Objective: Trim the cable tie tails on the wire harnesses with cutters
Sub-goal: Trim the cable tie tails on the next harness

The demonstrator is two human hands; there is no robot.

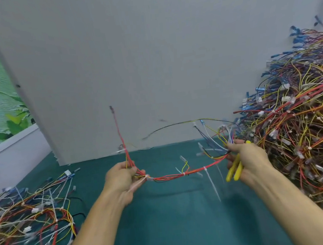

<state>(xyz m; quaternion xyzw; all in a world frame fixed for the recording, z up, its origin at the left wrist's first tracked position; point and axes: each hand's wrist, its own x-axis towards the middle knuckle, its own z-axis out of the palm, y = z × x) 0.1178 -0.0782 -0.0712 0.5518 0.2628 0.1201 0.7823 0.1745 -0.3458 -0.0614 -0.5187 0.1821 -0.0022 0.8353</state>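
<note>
Currently: harness [182, 174] held slack between both hands.
Left hand [120, 178] grips one end; right hand [249, 158] clasps the other plus yellow cutters [234, 171].

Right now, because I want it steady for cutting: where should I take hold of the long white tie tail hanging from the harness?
I'd pinch the tie tail near its lower end, from below with the left hand: it hangs free below the red harness, and the right hand holds the yellow cutters.
</note>
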